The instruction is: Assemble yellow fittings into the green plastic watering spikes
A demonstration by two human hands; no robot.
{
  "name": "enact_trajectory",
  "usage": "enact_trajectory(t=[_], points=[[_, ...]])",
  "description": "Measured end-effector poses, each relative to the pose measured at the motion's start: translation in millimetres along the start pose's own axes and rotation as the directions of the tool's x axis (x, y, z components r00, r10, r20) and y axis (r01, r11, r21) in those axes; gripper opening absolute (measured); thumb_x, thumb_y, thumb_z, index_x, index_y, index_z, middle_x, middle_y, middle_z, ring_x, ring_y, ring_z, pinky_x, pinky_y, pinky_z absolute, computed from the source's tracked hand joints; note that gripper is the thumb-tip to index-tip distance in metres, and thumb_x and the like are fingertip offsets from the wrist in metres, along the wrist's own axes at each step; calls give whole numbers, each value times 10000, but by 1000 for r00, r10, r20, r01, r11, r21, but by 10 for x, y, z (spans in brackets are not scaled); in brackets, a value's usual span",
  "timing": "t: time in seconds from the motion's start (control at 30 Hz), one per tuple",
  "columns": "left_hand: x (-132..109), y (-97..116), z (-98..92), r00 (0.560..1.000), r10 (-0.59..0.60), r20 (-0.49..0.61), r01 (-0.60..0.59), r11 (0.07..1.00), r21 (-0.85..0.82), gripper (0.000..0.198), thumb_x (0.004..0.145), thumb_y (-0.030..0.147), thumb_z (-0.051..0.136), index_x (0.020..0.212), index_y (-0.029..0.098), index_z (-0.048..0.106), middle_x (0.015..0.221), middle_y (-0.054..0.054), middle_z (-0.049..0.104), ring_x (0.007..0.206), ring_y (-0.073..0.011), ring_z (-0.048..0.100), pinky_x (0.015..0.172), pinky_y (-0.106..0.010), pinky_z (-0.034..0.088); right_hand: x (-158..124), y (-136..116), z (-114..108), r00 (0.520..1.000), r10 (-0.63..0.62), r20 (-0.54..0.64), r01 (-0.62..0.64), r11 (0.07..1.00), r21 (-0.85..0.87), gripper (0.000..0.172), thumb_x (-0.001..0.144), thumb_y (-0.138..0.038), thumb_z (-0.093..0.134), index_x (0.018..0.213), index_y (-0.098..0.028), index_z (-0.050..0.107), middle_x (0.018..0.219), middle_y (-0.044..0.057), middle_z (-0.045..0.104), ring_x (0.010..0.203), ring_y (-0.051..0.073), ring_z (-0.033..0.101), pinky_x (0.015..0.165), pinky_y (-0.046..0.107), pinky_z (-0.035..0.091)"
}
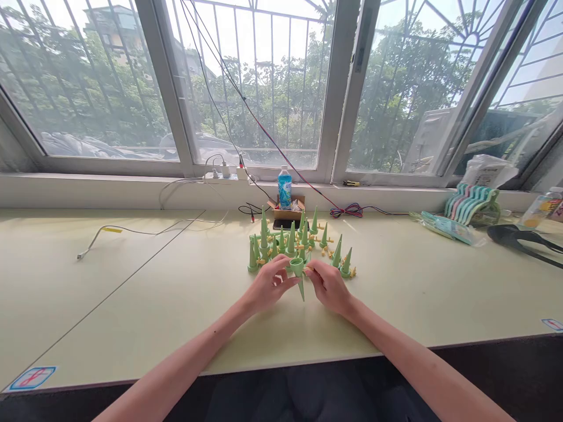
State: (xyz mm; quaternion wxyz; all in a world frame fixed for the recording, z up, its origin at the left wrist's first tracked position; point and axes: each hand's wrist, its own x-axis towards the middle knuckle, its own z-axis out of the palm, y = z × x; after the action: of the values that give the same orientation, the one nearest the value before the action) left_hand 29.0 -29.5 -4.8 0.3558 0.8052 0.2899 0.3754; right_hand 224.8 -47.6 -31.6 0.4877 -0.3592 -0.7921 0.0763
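Note:
Held point down above the table is a green plant watering spike [297, 268], its round open cup facing up. My left hand [269, 286] grips it by the cup from the left, fingers and thumb closed around its side. On the other side, my right hand [329, 286] pinches a small yellow piece, apparently a valve, against the spike's side; the fingers partly hide it. Just beyond my hands stand several more green spikes [291, 239], points up, many with yellow valves at their bases. Two of these spikes [346, 262] are close to my right hand.
Behind the spikes are a dark phone [285, 224] and a cardboard box [289, 214] with a blue bottle [284, 189]. Bundled cable [347, 210] lies near the sill. Hangers [470, 202] and a black strap-like object [525, 241] are at right. A white cable [145, 231] crosses the left.

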Motion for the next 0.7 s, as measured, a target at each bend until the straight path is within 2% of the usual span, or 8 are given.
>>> enact_trajectory(t=[0.17,0.53,0.7], points=[[-10,-7,3,999,27,-46,-23,997,74,297,877,403,608,1116,228,640,990,-46,527,656,-102,522,553,-232,493,-6,-7,-3,1000,9,10,-9,1000,5,259,1006,-273,362,768,-209,443,644,-15,454,545,129,374,533,251,340],[-8,-49,-5,985,135,-103,-110,969,223,278,904,358,590,1152,255,659,972,-45,564,598,-83,472,524,-218,477,4,-16,3,1000,-4,19,3,998,57,264,1008,-273,362,760,-209,427,646,-19,457,537,121,375,527,246,327],[6,-20,14,987,107,-120,-79,973,219,310,891,399,597,1154,244,646,979,-48,573,599,-90,470,525,-225,474,3,-22,11,1000,14,4,-14,999,34,281,1010,-282,359,750,-209,437,636,-18,455,533,123,375,524,250,339]])
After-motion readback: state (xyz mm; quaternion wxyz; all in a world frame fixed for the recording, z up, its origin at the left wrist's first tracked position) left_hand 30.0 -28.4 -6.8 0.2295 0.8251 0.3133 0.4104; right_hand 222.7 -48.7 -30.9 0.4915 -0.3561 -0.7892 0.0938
